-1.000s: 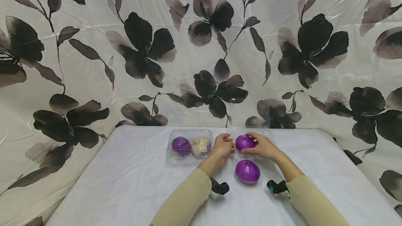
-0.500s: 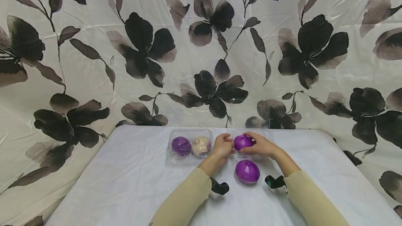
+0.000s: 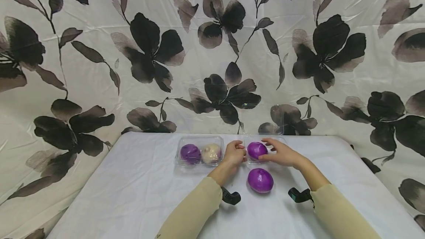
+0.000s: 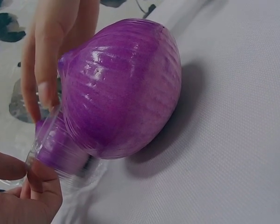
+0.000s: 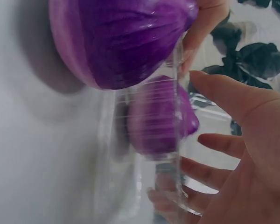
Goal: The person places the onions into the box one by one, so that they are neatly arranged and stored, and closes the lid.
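Note:
My left hand [image 3: 235,153] pinches the left edge of a clear plastic box [image 4: 31,157] between thumb and finger. In this box lies a purple onion [image 3: 257,151]. Beside it is my right hand [image 3: 281,154], fingers spread and loosely bent; in the right wrist view a gap shows between the right palm and the onion [image 5: 157,116]. A second purple onion [image 3: 260,180] sits on the table in front of the box, closest to the camera in the left wrist view. The box's clear lid [image 3: 263,121] stands raised at the back.
To the left, another clear box [image 3: 179,146] holds a purple onion [image 3: 190,153] and a whitish onion [image 3: 211,153]. A white cloth covers the table [image 3: 142,194]. Behind the table's far edge hangs a flower-patterned sheet [image 3: 152,47].
The onion in the right-hand box has shifted slightly left. My right hand has let go of it, spreading its fingers and drawing back right. My left hand stays at the box edge.

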Demonstrator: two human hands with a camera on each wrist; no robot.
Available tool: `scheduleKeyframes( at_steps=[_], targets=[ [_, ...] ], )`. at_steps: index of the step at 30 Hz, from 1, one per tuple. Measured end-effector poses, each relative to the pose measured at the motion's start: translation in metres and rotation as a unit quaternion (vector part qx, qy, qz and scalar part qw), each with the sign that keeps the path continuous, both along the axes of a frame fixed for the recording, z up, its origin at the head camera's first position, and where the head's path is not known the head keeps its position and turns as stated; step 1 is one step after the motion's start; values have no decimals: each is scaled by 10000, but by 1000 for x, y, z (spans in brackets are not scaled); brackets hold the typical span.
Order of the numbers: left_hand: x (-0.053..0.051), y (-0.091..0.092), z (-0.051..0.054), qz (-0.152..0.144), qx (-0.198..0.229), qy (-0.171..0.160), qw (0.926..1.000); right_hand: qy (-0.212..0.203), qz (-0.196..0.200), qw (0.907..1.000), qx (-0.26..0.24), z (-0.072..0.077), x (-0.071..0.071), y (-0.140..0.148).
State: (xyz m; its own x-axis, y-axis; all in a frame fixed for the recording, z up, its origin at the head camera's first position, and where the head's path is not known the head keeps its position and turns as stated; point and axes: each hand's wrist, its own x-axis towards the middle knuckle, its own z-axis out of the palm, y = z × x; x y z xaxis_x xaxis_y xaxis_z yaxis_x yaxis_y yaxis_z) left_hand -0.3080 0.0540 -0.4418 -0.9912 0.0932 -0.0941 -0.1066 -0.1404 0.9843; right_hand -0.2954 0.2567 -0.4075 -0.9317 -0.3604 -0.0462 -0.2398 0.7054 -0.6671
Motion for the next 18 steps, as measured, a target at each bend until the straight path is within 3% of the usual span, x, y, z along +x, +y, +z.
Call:
scheduleKeyframes(
  at_steps=[7, 18],
  targets=[
    [-1, 0, -2, -42, 24, -23, 10000, 220, 208, 9995, 5, 10, 23, 12],
    [-2, -1, -3, -45, 27, -6, 10000, 809, 301, 9961, -190, 14, 50, 25]
  ],
)
